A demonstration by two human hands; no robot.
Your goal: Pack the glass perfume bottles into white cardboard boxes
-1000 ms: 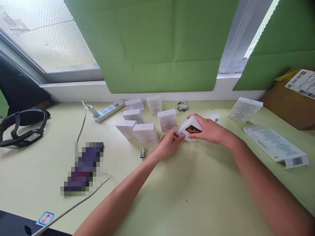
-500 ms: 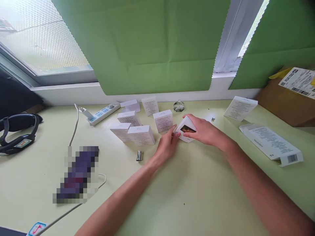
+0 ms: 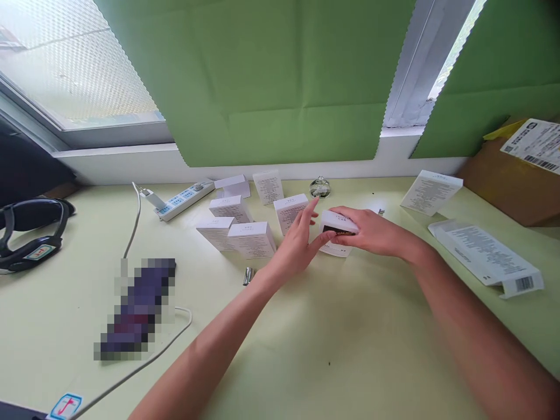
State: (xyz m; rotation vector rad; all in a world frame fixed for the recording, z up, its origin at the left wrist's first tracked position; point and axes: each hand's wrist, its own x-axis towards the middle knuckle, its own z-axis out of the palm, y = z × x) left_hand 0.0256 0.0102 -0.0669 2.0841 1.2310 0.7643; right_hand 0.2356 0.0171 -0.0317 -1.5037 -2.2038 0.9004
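Observation:
My right hand [image 3: 375, 232] is closed around a small white box [image 3: 336, 221] with a dark panel on its front. The box's printed top faces up, and it is on or just above the tabletop; I cannot tell which. My left hand [image 3: 297, 245] has its fingers stretched out and apart, its thumb at the left side of that box. Behind those fingers is a white printed box [image 3: 289, 211], partly covered. Left of it, several similar cartons stand, among them a front box [image 3: 252, 240]. A round glass bottle [image 3: 320, 188] sits behind the hands.
A shiny metal cylinder [image 3: 248, 275] lies left of my left forearm. At right are a standing white box [image 3: 431, 192], an opened-out carton [image 3: 485, 256] and a brown cardboard box [image 3: 507, 186]. Leftward lie a power strip [image 3: 186, 200], a pixelated dark object [image 3: 137, 309] and a black headset [image 3: 35, 236].
My left hand has opened, its fingers now pointing up and away from the box. In my right hand the box has turned more upright, its printed top showing.

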